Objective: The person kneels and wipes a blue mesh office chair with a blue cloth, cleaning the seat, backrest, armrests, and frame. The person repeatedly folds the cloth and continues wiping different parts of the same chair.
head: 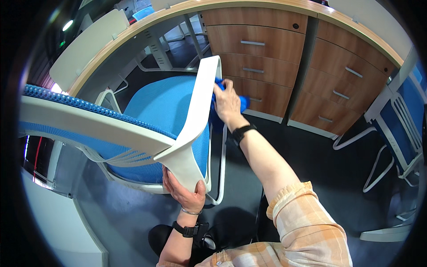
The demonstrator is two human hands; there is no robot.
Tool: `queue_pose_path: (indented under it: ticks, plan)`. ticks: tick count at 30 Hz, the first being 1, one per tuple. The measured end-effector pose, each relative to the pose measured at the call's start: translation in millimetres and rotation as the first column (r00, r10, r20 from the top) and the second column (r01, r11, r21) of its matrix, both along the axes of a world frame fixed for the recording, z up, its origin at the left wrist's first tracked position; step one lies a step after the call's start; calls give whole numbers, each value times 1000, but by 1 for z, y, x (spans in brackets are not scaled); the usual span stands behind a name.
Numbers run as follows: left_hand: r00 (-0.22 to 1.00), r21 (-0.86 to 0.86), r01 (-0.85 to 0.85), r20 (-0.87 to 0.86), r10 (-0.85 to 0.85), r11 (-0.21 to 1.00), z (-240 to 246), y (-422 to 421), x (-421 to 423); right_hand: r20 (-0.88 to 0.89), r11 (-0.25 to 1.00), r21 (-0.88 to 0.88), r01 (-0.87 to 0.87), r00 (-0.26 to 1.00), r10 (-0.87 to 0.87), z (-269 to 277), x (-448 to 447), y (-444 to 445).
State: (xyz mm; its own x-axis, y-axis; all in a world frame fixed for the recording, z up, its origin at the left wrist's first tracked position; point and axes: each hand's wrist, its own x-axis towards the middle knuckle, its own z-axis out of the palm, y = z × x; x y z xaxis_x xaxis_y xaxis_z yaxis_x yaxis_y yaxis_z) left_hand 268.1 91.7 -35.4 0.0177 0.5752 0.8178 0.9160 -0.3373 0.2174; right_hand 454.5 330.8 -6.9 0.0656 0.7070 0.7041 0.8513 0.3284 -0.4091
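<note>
In front of me stands an office chair with a blue mesh seat (160,96) and a white plastic frame. My left hand (186,193) grips the lower rear part of its white armrest (200,96), thumb on one side and fingers on the other. Farther forward, my right hand (228,100) holds a bright blue cloth (244,102) against the outer side of the same armrest. Part of the cloth hangs below the hand, and its contact with the armrest is partly hidden by my fingers. The white backrest frame (93,116) extends to the left.
Wood-fronted drawer cabinets (253,61) stand under a curved desk edge (260,4) ahead. Another blue and white chair (397,123) is at the right. A white panel (63,220) rises at lower left, and dark floor (267,150) lies between the chair and cabinets.
</note>
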Motion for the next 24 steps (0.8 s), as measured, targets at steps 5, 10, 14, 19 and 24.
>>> queue_pose_path:
  ticks: [5, 10, 14, 19, 24]
  plan:
    - [1000, -2, 8, 9, -8, 1000, 2, 0, 1, -58, 925, -376, -58, 998, 39, -47, -11, -54]
    - [1000, 24, -1, 1, 1, 1000, 4, 1, 2, -374, 831, -508, -225, 927, 23, -69, -23, -81]
    - [1000, 58, 9, 3, -9, 998, 3, 3, 3, -479, 802, -506, -318, 877, 45, -87, -31, -121]
    - [1000, 70, 12, 3, -12, 997, 3, 4, 2, -481, 819, -430, -381, 864, 150, -85, -36, -183]
    - [1000, 78, 0, 9, -1, 997, 3, 3, 2, -444, 688, -497, -529, 836, 322, -64, -26, -220]
